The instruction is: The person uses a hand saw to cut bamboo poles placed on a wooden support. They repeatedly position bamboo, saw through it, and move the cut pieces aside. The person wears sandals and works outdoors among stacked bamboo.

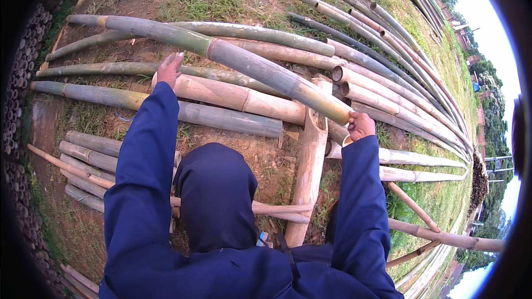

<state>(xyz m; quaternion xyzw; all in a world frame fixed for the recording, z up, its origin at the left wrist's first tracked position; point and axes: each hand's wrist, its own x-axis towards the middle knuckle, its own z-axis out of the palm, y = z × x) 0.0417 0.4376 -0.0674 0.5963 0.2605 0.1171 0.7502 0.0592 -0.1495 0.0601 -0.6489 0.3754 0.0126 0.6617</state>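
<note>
A long grey-green bamboo pole (260,69) slants across in front of me, over several other poles. My right hand (362,126) is closed on its near right end, with thumb and fingers at the cut rim. My left hand (169,69) is raised just below the pole's middle, its fingers stretched out; whether it touches the pole I cannot tell. Beneath that hand lies a pale tan bamboo pole (238,97). A thick upright-looking bamboo post (310,171), notched at its top, stands between my arms, and the poles' ends lie close to it.
Long bamboo poles (421,86) fan out on the grass to the right. Shorter bamboo pieces (91,158) lie at the left, near a stack of cut bamboo ends (19,99). A thin crosswise pole (280,209) meets the post. Propped poles (443,238) stand at the lower right.
</note>
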